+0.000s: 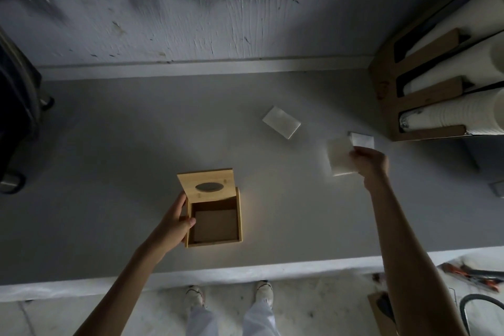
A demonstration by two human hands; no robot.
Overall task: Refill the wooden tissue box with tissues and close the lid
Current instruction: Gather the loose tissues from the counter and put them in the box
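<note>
While the fingers of the right hand [368, 159] pinch one edge of a white tissue stack [342, 157], the stack is blurred, and it cannot be told whether it is lifted clear of the grey tabletop [136, 131] or touching it. Just beyond those fingers lies a smaller white packet [362, 140], and farther out, toward the wall, a third white tissue stack [281, 122] rests flat on the tabletop. The fingers of the left hand [177, 222] are wrapped around the left wall of the wooden tissue box [215, 222], thumb hooked over the rim into the interior, steadying it. Directly above those fingers the hinged lid [206, 185] stands raised, its oval slot facing the camera. The box interior shows only bare base; no tissues are loaded. Judged from this, opening is complete, loading is at the pick-up step, and remaining work comprises transferring the stacks into the box and lowering the lid. A wooden cup dispenser [425, 90] stands well beyond the right hand.
</note>
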